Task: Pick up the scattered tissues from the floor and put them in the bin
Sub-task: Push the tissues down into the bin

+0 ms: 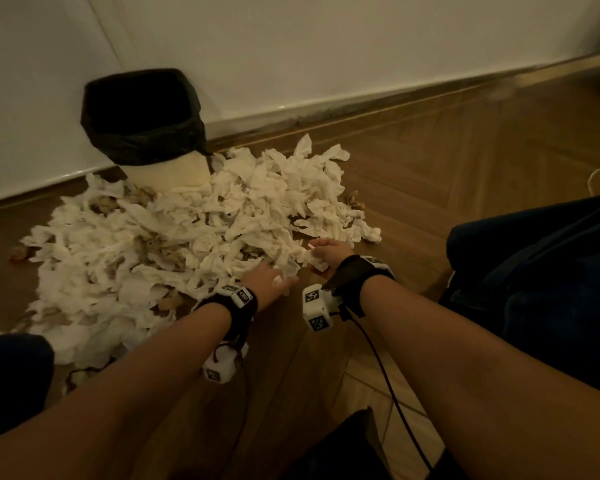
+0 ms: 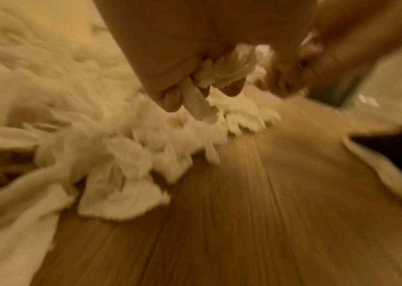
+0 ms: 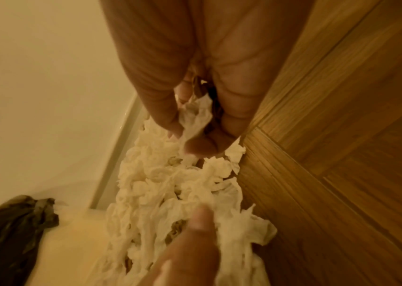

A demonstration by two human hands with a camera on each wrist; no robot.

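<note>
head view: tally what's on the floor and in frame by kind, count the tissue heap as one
bin: 1
black bin liner: 1
tissue heap: 1 (single tissues too tangled to count)
hands: 2, left hand and right hand, each gripping tissue
wrist cameras: 2, left and right
total: 7

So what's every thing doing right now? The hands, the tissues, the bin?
Left hand: at the pile's near edge, gripping tissue.
Right hand: curled round a crumpled tissue wad.
Tissue pile: on the floor, spread around the bin's base.
Bin: upright, open, black bag lining it.
</note>
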